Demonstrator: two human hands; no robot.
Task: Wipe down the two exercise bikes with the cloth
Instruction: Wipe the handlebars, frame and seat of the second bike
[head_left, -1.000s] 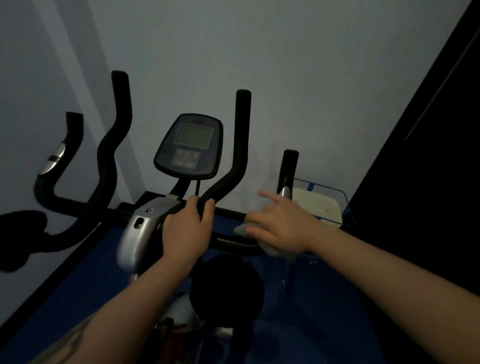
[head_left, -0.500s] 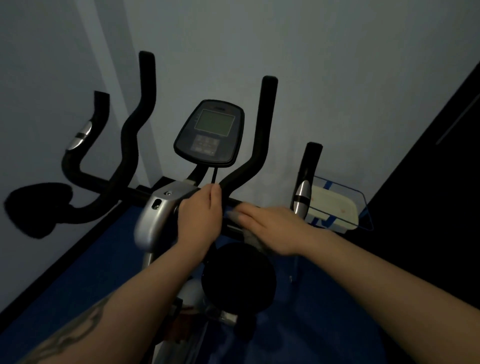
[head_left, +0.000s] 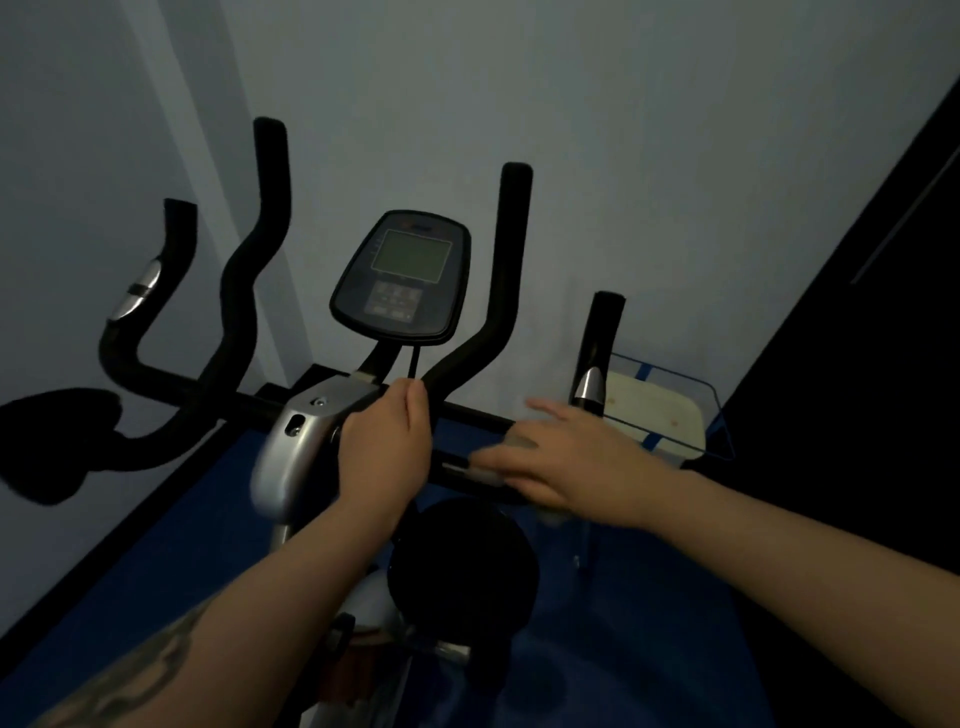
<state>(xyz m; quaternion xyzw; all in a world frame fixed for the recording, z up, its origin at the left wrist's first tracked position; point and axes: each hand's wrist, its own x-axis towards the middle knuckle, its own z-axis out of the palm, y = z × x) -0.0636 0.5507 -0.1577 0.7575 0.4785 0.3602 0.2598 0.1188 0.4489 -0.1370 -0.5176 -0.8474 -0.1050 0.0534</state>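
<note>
Head view: blue floor (head_left: 171, 540), grey wall (head_left: 623, 156)

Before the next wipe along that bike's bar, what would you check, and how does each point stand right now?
1. Cloth under the wiping hand: ok. The right hand lies flat, fingers straight, on the pale cloth.
2. Cloth on the bar: ok. It lies on the black handlebar, right of the stem.
3. Bike steadied: ok. The left hand grips the bar beside the silver stem cover.
4. Way ahead: ok. The bar runs bare toward the short upright grip.
5. Console wiped: cannot tell in this dim light.
6. Second bike: cannot tell; it is not in view.
</note>
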